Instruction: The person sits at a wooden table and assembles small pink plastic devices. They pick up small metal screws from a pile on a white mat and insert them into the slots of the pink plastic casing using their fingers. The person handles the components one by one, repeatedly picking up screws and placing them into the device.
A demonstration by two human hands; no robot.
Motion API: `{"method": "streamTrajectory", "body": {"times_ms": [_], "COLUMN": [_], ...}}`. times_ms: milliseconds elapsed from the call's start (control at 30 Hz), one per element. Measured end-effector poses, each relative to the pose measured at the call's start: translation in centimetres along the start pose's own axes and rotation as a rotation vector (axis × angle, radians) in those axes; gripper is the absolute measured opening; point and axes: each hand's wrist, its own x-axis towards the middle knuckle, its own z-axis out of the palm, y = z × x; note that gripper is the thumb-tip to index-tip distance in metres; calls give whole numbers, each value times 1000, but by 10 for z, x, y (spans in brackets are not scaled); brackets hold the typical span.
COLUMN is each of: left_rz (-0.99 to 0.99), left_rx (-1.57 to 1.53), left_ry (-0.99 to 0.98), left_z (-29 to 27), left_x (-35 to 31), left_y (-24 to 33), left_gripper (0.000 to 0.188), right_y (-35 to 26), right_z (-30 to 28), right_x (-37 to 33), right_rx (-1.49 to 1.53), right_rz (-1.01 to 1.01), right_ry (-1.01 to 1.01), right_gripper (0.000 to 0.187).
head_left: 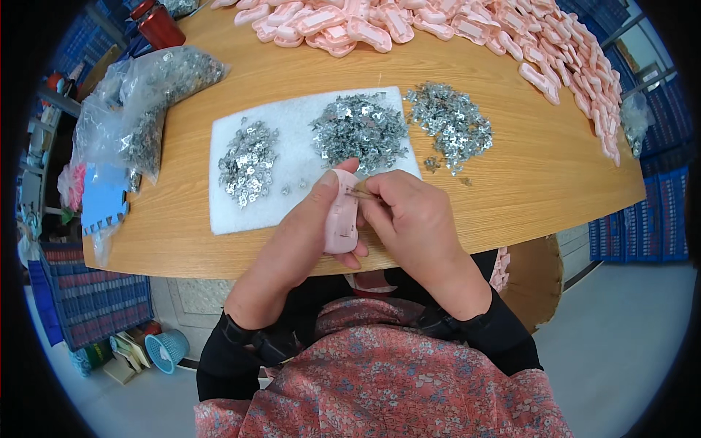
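Note:
My left hand (303, 226) is closed around a pink plastic casing (340, 225), holding it just above the table's near edge. From the right, my right hand (416, 215) pinches a thin, pointed tool that looks like tweezers (363, 193), its tip at the upper part of the casing. Whether a small metal piece sits at that tip is too small to tell. Beyond my hands lies a white foam sheet (285, 109) bearing two heaps of small metal pieces, a left heap (250, 162) and a larger right heap (359, 130).
Another heap of metal pieces (451, 124) lies right of the sheet. Many pink casings (467, 29) cover the table's far side. At left are plastic bags of metal parts (146, 102), a blue foam mat (104, 201) and a red jar (158, 28). A cardboard box (537, 281) stands below the right edge.

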Motion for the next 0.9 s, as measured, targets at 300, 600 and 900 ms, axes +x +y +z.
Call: {"method": "streamTrajectory", "body": {"times_ms": [300,600,900], "left_rz": [-16,27,32], "left_rx": [-354,-496,-343], "left_ry": [-118,-161,-279], "left_z": [-12,-23,-21], "left_x": [4,-2,-13], "left_y": [-10,-11,-9], "left_gripper": [57,57,55], "right_y": [-13,-14,-14], "right_z": [-3,2,-6], "right_x": [1,-8,7], "right_rx": [-21,7,880], "right_rz": [-42,-72,565], "right_ry": [26,12,-211], "right_gripper": [30,34,21]}}
